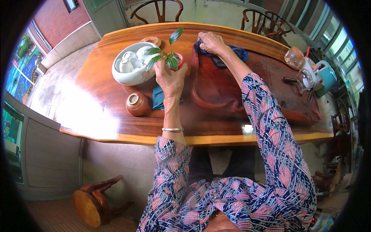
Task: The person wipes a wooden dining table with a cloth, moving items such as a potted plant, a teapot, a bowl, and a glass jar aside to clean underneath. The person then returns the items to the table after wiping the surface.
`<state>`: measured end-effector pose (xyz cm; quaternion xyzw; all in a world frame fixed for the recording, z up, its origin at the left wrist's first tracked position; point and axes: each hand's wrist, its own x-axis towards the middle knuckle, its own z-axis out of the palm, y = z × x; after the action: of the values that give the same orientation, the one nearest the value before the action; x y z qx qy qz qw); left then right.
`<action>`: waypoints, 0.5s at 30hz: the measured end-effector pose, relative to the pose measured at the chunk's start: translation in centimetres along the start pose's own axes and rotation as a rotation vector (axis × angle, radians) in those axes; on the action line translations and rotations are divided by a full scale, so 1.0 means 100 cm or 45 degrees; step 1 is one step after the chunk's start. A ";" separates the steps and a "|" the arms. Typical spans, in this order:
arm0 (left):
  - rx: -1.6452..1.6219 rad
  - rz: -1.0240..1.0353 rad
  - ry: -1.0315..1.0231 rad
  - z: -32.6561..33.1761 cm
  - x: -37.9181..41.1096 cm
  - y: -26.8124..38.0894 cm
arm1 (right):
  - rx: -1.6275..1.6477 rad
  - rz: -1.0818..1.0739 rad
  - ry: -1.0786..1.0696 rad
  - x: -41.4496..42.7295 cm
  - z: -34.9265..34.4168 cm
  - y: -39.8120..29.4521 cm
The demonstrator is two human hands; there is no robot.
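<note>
My left hand grips a small red pot with a green leafy plant in it. Just left of the pot is a white ceramic bowl full of white teaware. My right hand is closed over a dark blue cloth at the far left corner of a carved wooden tea tray. Part of the cloth trails rightward over the tray. A teal cloth lies partly hidden beneath my left forearm, beside an upturned brown clay pot.
The thick wooden table carries a wooden ring behind the bowl. At its right end stand a plastic jar, a glass pot with a dark handle and a turquoise container. A wooden stool lies tipped over at lower left.
</note>
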<state>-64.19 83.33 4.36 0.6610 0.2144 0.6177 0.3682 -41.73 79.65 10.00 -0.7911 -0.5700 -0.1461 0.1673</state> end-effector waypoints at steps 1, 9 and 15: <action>0.011 -0.002 0.001 -0.002 0.000 0.001 | -0.020 0.019 0.013 0.000 0.000 -0.004; 0.090 0.034 -0.011 -0.007 0.001 -0.003 | -0.156 0.311 0.079 -0.020 -0.010 -0.012; 0.144 -0.055 -0.010 -0.004 0.000 0.010 | -0.095 0.358 0.076 -0.040 -0.026 0.015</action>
<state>-64.75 82.75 5.07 0.6784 0.2619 0.5937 0.3444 -41.66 74.66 10.45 -0.8640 -0.4426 -0.1658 0.1733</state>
